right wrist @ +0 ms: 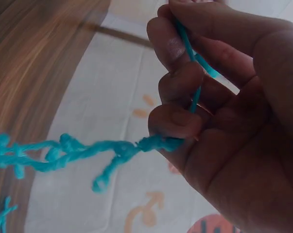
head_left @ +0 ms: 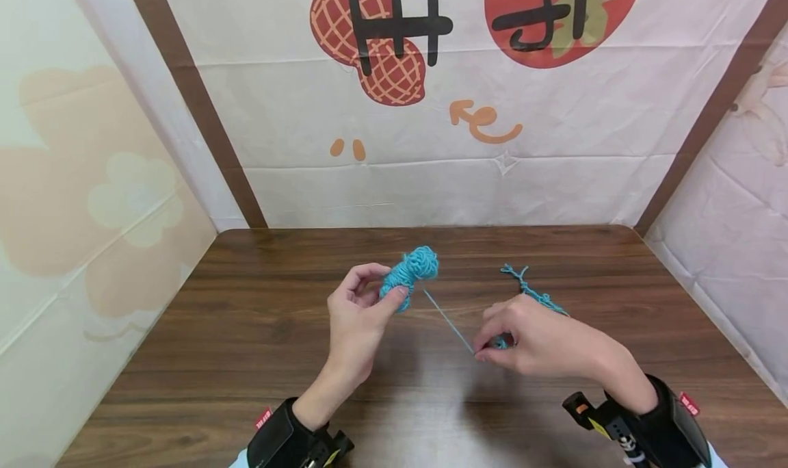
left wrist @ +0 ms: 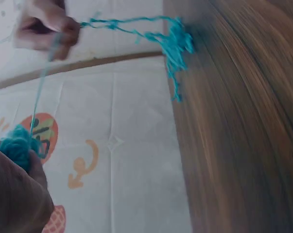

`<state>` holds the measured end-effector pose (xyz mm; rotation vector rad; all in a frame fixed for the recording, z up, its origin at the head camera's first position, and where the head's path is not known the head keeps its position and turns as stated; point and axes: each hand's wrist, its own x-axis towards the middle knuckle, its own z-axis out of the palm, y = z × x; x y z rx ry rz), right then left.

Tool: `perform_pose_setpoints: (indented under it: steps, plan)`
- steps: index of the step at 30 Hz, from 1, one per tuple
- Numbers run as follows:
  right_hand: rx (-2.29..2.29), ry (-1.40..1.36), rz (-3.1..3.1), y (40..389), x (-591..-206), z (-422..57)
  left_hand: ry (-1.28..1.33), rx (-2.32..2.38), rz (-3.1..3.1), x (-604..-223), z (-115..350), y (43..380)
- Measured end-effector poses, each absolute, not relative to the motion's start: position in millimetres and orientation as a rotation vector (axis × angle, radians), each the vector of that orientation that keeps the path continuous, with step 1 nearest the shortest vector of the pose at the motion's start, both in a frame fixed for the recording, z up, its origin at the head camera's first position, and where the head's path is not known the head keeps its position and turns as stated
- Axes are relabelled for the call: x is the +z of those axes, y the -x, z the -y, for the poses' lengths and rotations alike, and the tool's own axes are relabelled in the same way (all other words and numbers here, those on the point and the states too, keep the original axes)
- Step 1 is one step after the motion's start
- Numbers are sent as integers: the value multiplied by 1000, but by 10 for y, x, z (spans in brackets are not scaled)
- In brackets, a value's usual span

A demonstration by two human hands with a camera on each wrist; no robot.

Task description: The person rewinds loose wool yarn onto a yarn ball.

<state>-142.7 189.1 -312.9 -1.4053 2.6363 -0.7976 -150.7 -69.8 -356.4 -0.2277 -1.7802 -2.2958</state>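
Over the tabletop (head_left: 277, 420), see left hand (head_left: 358, 316) and right hand (head_left: 532, 340), with fingers curled on blue yarn ball (head_left: 414, 269) (left), and on knotted yarn (left wrist: 177, 43) and thin strand (head_left: 448, 321) (right). Likely light and squashy; best held round the ball's middle.

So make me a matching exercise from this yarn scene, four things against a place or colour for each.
Things
1. wound yarn bundle
2. straight yarn strand
3. knotted yarn length
4. tabletop

Places or colours
A. trailing from the right hand
B. brown, wood-grained
C. in the left hand's grip
D. stretched between both hands

Pairs: 1-C, 2-D, 3-A, 4-B
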Motion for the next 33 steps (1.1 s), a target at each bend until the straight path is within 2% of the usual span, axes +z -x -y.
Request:
perform_pose_setpoints:
  steps: [6,15,27,33]
  plan:
    - [-809,1528,-2588,1238,-3023,-1759,346,-1933,2024,-3615,680,1480]
    - [-985,1899,-2568,1173,-2920,-1709,764,-1665,2283,-3712,633,1415]
    - [-1094,1736,-2807,1425,-2902,-1836,1199,-1625,2373,-3782,605,1379]
    - [-1072,1694,-2873,1570,-2966,-1885,1284,-1642,2380,-3782,599,1359]
